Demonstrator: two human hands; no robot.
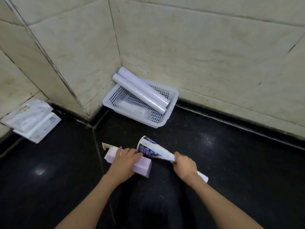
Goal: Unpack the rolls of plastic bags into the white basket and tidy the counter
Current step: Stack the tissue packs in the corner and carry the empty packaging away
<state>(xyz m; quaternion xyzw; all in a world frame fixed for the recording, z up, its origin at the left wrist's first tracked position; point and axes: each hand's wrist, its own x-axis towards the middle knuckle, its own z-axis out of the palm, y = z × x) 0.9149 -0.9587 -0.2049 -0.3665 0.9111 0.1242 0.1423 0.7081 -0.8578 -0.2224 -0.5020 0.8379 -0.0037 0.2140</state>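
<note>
Two rolls of plastic bags (pixel 142 91) lying side by side, slanted across the white basket (pixel 171 103) in the tiled corner, upper ends propped over its rim, with a flatter pale pack (pixel 132 108) on the basket floor. Nearer, on the black counter (pixel 231 162): lilac box (pixel 142 164) with open end flap, gripped by left hand (pixel 125 164); printed wrapper (pixel 155 150) rolled into a cone, pinched at its narrow end by right hand (pixel 185 166). Far left, white packets (pixel 33 121) stacked against the wall.
</note>
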